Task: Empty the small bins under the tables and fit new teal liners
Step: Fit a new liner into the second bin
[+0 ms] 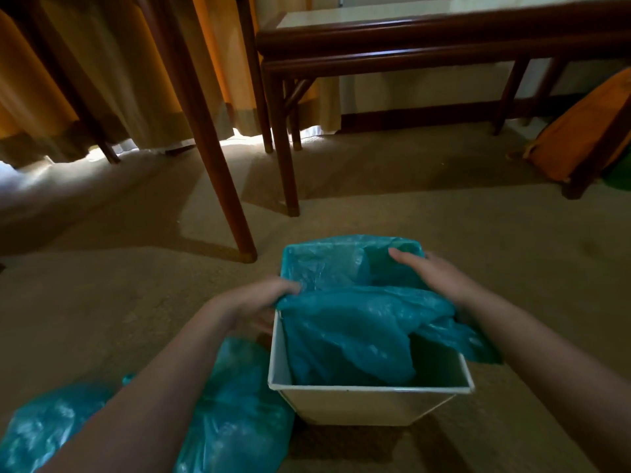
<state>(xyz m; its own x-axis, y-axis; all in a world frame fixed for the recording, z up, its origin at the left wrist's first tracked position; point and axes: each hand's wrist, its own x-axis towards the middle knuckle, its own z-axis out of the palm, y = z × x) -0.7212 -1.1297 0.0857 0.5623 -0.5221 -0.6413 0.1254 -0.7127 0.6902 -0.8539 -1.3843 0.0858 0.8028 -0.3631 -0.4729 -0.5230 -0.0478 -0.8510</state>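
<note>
A small white square bin stands on the carpet in front of me. A teal liner lies in it, folded over the far rim and bunched loosely across the middle; the near rim is bare. My left hand grips the liner's edge at the bin's left rim. My right hand holds the liner at the far right corner, fingers laid over the plastic. Under my left forearm lies a filled teal bag on the floor.
A dark wooden table leg stands just beyond the bin to the left. A low wooden side table is behind, its leg close by. Curtains hang at the back left. An orange bag leans at right.
</note>
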